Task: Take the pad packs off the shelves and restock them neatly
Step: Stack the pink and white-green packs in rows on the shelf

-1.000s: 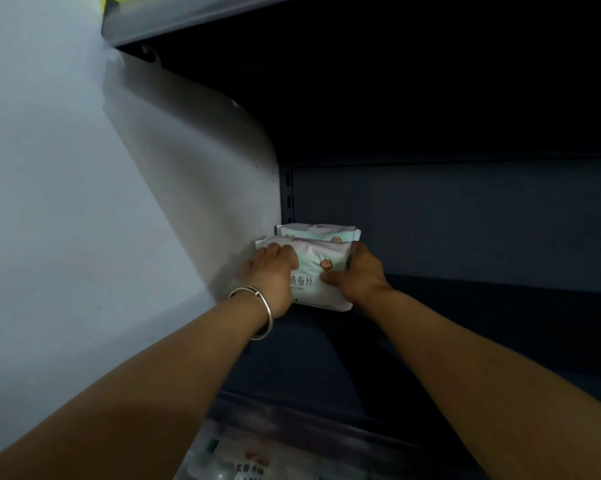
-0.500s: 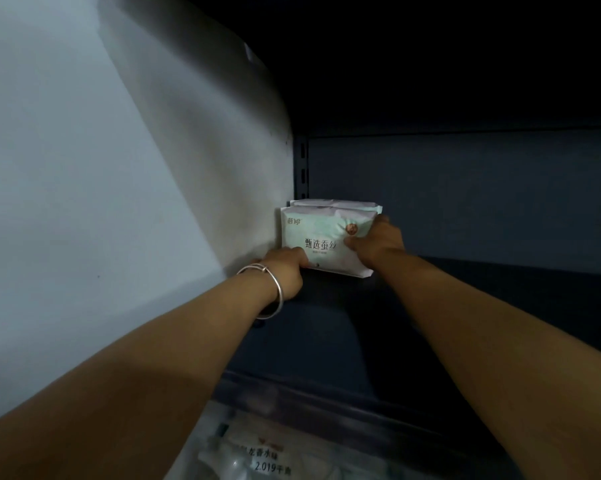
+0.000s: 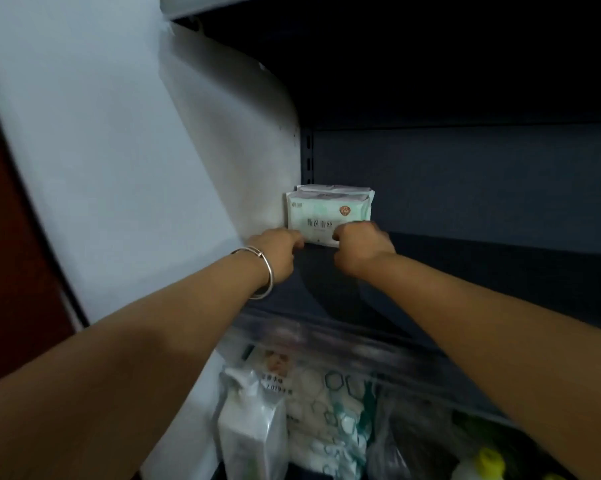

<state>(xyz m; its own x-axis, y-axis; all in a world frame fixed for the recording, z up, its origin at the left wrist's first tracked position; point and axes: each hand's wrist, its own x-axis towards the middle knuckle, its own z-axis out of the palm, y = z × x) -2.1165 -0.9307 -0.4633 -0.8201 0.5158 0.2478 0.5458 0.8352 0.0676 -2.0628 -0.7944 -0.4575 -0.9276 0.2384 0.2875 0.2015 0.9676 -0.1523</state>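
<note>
rear pad pack mostly hidden

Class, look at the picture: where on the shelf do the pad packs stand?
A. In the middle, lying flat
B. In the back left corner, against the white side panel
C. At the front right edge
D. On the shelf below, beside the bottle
B: the pad packs stand upright against the white side panel, at the shelf's back left.

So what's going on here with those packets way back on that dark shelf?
A person is restocking pad packs. Both hands reach deep into the shelf: the left hand and the right hand are at the lower edge of the front pad pack, which stands upright in the back left corner against the white side panel. A second pack stands just behind it. The rest of this shelf looks bare, while the shelf below holds other packaged goods.
</note>
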